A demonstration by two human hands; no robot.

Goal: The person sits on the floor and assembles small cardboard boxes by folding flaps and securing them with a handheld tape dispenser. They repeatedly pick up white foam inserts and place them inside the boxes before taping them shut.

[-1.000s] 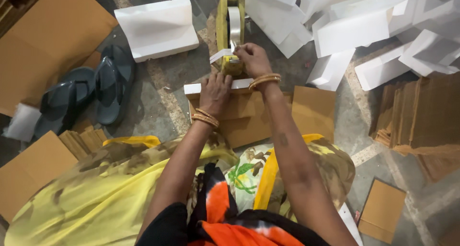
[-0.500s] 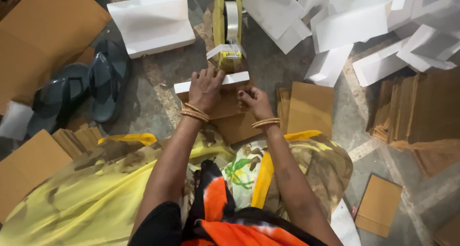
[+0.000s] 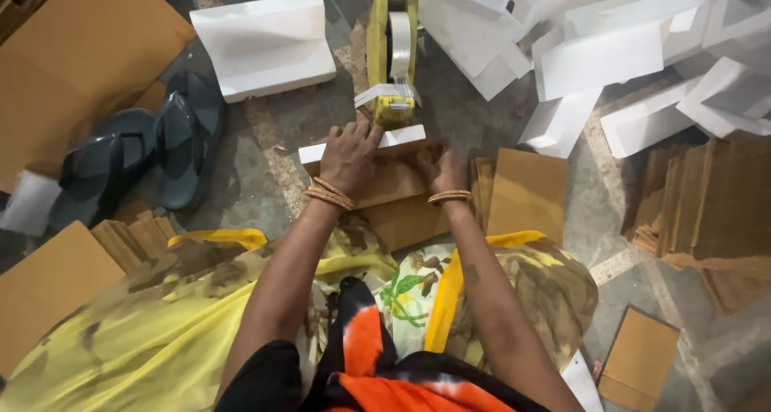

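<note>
I sit on the floor with both hands on a small brown cardboard box (image 3: pixel 397 199) wrapped around a white foam piece (image 3: pixel 405 136). My left hand (image 3: pixel 349 155) lies flat on the box's top left, fingers reaching the foam. My right hand (image 3: pixel 442 171) presses the box's right side. Just beyond the box stands a yellow tape dispenser (image 3: pixel 391 55) with a roll of pale tape, its loose end hanging over the front.
A white foam block (image 3: pixel 265 46) lies at the upper left, with several more foam pieces (image 3: pixel 626 50) at the upper right. Flat cardboard sheets (image 3: pixel 526 191) and stacks (image 3: pixel 707 211) sit on the right. Grey sandals (image 3: pixel 152 159) rest at left beside a large cardboard sheet (image 3: pixel 72 67).
My right hand left the tape dispenser and came down onto the box's right side. My left hand stayed pressed on the box top.
</note>
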